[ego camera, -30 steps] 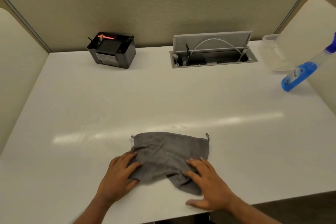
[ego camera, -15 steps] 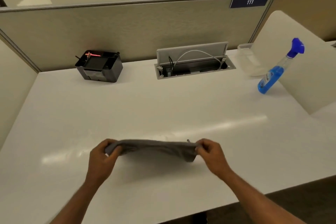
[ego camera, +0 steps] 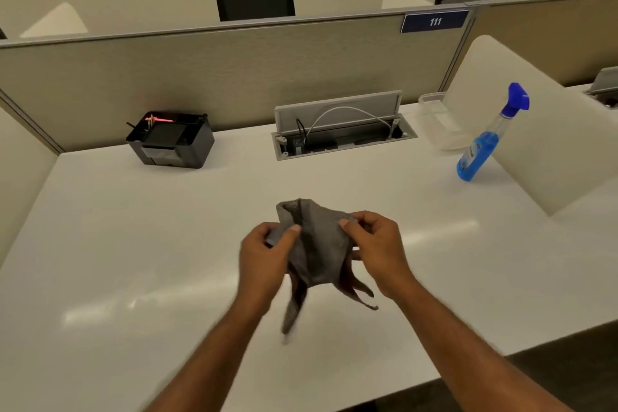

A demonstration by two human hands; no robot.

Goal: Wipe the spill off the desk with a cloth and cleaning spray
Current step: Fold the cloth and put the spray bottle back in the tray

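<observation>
A grey cloth (ego camera: 316, 244) hangs bunched in the air above the middle of the white desk (ego camera: 133, 244). My left hand (ego camera: 264, 256) pinches its left side and my right hand (ego camera: 374, 246) pinches its right side, the two hands close together. Loose corners of the cloth dangle below the hands. A spray bottle (ego camera: 485, 140) with blue liquid and a blue trigger head stands at the far right, leaning against a white divider. I can make out no spill on the glossy desk surface.
A black desk organiser (ego camera: 170, 140) sits at the back left. An open cable hatch (ego camera: 341, 130) lies at the back centre. A clear plastic container (ego camera: 441, 124) rests beside the white side divider (ego camera: 535, 130). A beige partition (ego camera: 234, 73) closes the back.
The cloth lay flat on the desk under both hands, was then lifted and stretched wide. Now the hands have come together and raised it, bunching it with corners hanging.
</observation>
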